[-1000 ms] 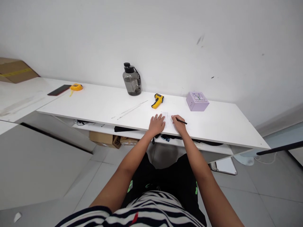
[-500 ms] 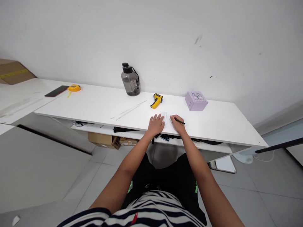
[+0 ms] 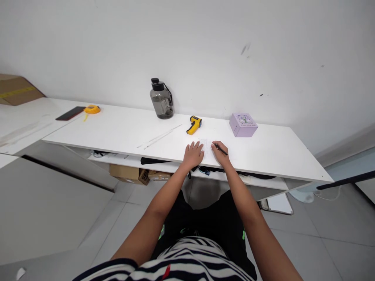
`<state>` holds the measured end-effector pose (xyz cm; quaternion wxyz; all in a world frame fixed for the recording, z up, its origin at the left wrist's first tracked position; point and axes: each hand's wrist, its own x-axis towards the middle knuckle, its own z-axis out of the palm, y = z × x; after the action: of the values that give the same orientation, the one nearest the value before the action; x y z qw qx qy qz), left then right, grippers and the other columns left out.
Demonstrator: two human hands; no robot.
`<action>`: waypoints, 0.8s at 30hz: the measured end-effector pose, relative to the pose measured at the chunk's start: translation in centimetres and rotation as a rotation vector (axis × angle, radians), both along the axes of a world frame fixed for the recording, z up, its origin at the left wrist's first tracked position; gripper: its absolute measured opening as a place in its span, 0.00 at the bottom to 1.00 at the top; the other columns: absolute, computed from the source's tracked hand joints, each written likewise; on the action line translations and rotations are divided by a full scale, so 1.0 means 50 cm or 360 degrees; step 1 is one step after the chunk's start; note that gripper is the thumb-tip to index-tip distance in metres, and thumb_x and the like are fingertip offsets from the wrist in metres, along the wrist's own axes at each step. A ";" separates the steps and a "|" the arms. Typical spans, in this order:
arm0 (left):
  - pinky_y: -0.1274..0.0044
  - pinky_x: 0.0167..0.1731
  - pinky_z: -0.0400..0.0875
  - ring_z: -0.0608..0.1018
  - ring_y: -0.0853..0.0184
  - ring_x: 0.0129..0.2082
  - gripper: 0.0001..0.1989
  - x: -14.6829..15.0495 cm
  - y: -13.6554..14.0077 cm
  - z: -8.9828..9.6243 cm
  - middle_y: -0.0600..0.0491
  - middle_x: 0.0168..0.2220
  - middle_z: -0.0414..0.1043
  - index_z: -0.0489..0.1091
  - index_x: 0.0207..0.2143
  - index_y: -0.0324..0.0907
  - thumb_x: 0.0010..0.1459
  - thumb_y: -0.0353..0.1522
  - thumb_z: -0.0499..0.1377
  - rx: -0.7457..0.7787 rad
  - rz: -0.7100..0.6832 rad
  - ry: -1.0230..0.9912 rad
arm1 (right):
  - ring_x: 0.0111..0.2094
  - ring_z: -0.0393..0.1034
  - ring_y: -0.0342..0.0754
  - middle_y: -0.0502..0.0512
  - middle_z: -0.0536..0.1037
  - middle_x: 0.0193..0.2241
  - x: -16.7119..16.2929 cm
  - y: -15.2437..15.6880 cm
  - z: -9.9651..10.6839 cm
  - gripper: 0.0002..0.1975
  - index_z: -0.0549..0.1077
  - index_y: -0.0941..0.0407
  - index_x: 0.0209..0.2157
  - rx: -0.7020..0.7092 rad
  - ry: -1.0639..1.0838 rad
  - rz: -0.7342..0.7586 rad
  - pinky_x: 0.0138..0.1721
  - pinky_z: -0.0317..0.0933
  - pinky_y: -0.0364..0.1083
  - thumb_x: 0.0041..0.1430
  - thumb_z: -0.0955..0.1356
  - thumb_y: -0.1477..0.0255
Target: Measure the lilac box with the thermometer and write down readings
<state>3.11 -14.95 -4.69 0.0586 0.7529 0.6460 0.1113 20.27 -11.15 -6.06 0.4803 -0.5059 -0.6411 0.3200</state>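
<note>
A white sheet of paper [image 3: 206,146] with faint writing lies near the front edge of the white desk [image 3: 123,134]. Spread flat at the paper's left side is my left hand [image 3: 193,154], open, with its fingertips on the sheet. My right hand [image 3: 220,154] is closed around a black pen [image 3: 221,149] and rests at the paper's right side; the pen's tip is hidden by my fingers. Just beyond the paper lies a yellow and black infrared thermometer [image 3: 194,125], on its side. To the right of it sits a lilac box [image 3: 243,125] with a printed top.
Against the wall stands a grey water bottle [image 3: 162,99]. Farther left are an orange tape measure [image 3: 92,109], a dark flat object [image 3: 70,113] and a cardboard box [image 3: 19,89]. Below the desktop, a shelf [image 3: 131,160] holds several items, with cardboard boxes [image 3: 125,173] underneath.
My right hand has shifted slightly to the right, and the pen has tilted a little more steeply in its grip. The left hand stays in place on the paper.
</note>
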 end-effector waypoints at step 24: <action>0.60 0.65 0.50 0.56 0.55 0.69 0.27 -0.001 0.000 0.002 0.52 0.69 0.55 0.61 0.65 0.46 0.67 0.41 0.42 0.0082 0.0024 -0.0009 | 0.39 0.73 0.51 0.54 0.79 0.37 0.002 0.000 -0.003 0.15 0.75 0.53 0.40 0.0070 0.0057 0.0012 0.45 0.65 0.50 0.57 0.65 0.60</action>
<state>3.08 -14.93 -4.57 0.0403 0.7490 0.6483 0.1305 20.37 -11.17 -6.22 0.5016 -0.4871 -0.6411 0.3166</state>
